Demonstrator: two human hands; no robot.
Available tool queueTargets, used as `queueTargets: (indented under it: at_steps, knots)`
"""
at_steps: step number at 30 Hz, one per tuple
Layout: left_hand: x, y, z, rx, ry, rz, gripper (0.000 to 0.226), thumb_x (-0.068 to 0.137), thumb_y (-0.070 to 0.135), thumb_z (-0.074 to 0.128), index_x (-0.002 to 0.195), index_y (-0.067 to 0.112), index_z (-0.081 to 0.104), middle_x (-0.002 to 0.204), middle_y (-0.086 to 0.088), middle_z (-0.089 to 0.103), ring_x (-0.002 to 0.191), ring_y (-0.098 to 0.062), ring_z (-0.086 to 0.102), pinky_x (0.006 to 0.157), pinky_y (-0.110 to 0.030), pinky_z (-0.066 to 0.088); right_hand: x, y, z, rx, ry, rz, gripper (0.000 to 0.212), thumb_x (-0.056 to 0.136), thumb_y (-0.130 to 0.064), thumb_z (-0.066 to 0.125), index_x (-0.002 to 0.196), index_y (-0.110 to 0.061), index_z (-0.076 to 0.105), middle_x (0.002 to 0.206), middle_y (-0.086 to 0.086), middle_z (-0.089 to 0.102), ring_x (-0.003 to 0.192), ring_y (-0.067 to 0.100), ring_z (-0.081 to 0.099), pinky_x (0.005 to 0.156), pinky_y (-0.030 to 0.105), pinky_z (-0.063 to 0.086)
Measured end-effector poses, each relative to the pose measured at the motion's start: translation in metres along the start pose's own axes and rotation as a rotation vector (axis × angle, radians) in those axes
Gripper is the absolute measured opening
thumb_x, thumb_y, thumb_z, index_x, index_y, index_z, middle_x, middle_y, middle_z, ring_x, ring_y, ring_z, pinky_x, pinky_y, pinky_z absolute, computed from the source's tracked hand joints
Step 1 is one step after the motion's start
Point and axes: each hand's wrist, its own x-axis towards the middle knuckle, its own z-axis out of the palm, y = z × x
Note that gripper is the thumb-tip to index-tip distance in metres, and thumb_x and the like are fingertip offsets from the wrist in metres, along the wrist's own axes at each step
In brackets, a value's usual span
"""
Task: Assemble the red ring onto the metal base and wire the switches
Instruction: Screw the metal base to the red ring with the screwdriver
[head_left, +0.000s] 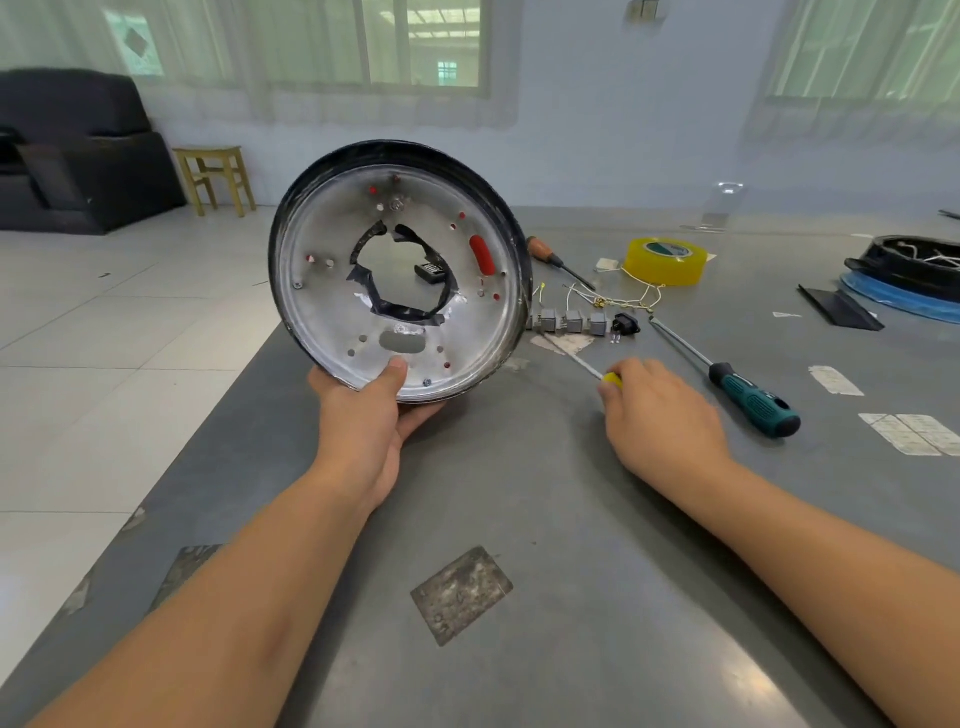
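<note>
The metal base (332, 322) is held up on its edge above the near-left part of the tabletop (545, 519); the left hand (371, 410) grips its bottom rim, with the thumb pressed on the inside face and the fingers curled behind; the open side is turned toward the camera. Red is seen through the small holes and one long slot, so the red ring (482, 254) seems to sit behind the plate already. The right hand (660, 410) is closed around a yellow-handled screwdriver (613, 378); its thin shaft points up and to the left, toward the lower right rim of the base, and the tip lies near that rim. The right hand is the nearer one to the switches (571, 321); they lie just past the shaft, right of the base, in a row running left to right. Four grey switches can be counted, plus one black one (625, 323); three screwdrivers are seen in all, with a green-handled one (748, 397) and an orange-handled one (545, 252); one roll of yellow tape (665, 260) is there too.
</note>
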Motion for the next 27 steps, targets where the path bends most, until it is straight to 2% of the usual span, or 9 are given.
queueTargets:
  at_steps: [3,5,9,12,14,18,23,27]
  knots:
    - [0.009,0.008,-0.012,-0.024,0.047,0.015,0.046,0.101,-0.003,0.064,0.129,0.024,0.039,0.142,-0.009,0.058,0.119,-0.030,0.069,0.075,-0.046,0.066,-0.005,-0.003,-0.005,0.306,0.071,-0.062,0.023,0.107,-0.045,0.035,0.108,-0.026,0.049,0.100,0.000,0.063,0.085,0.023,0.055,0.072,0.042,0.046]
    - [0.015,0.012,-0.017,-0.044,0.081,0.018,0.048,0.100,-0.002,0.064,0.132,0.022,0.037,0.141,-0.009,0.058,0.118,-0.031,0.070,0.075,-0.046,0.066,-0.013,-0.011,-0.010,0.448,0.032,-0.176,0.018,0.106,-0.046,0.038,0.110,-0.032,0.048,0.091,-0.007,0.066,0.079,0.017,0.058,0.070,0.042,0.049]
    - [0.019,0.012,-0.019,-0.048,0.079,0.036,0.053,0.100,-0.002,0.065,0.140,0.017,0.035,0.142,-0.011,0.059,0.119,-0.031,0.070,0.076,-0.047,0.066,-0.037,-0.030,-0.006,0.477,-0.113,-0.374,0.015,0.105,-0.042,0.046,0.119,-0.039,0.050,0.084,-0.009,0.065,0.074,0.007,0.058,0.066,0.034,0.046]
    - [0.017,0.009,-0.018,-0.011,0.057,0.062,0.046,0.100,-0.001,0.065,0.130,0.022,0.039,0.142,-0.011,0.059,0.119,-0.031,0.070,0.077,-0.047,0.066,-0.047,-0.041,-0.002,0.425,-0.104,-0.431,0.018,0.104,-0.037,0.051,0.121,-0.035,0.056,0.074,-0.017,0.054,0.068,0.000,0.051,0.063,0.030,0.037]
    - [0.015,0.008,-0.016,0.005,0.058,0.079,0.042,0.101,-0.001,0.064,0.120,0.025,0.039,0.140,-0.009,0.058,0.119,-0.030,0.070,0.076,-0.047,0.066,-0.049,-0.046,-0.002,0.409,-0.099,-0.446,0.022,0.103,-0.032,0.052,0.124,-0.031,0.059,0.079,-0.017,0.057,0.074,0.003,0.054,0.067,0.032,0.040]
    - [0.014,0.006,-0.014,0.054,0.055,0.102,0.043,0.101,0.001,0.064,0.122,0.027,0.037,0.137,-0.007,0.057,0.116,-0.028,0.070,0.074,-0.045,0.066,-0.054,-0.054,-0.005,0.389,-0.113,-0.461,0.028,0.105,-0.032,0.050,0.130,-0.029,0.061,0.099,-0.002,0.066,0.092,0.022,0.062,0.081,0.043,0.051]
    - [0.013,0.004,-0.013,0.104,0.048,0.114,0.051,0.101,0.002,0.065,0.136,0.021,0.034,0.137,-0.007,0.058,0.117,-0.026,0.069,0.075,-0.046,0.066,-0.056,-0.059,-0.005,0.354,-0.121,-0.482,0.032,0.106,-0.033,0.048,0.136,-0.030,0.059,0.106,-0.001,0.067,0.099,0.025,0.063,0.086,0.044,0.051]
    - [0.012,0.003,-0.013,0.111,0.040,0.120,0.051,0.101,0.002,0.065,0.136,0.021,0.034,0.136,-0.006,0.059,0.116,-0.026,0.070,0.075,-0.048,0.066,-0.055,-0.061,-0.005,0.329,-0.124,-0.479,0.034,0.106,-0.033,0.047,0.139,-0.030,0.058,0.110,0.000,0.066,0.102,0.025,0.063,0.087,0.044,0.051]
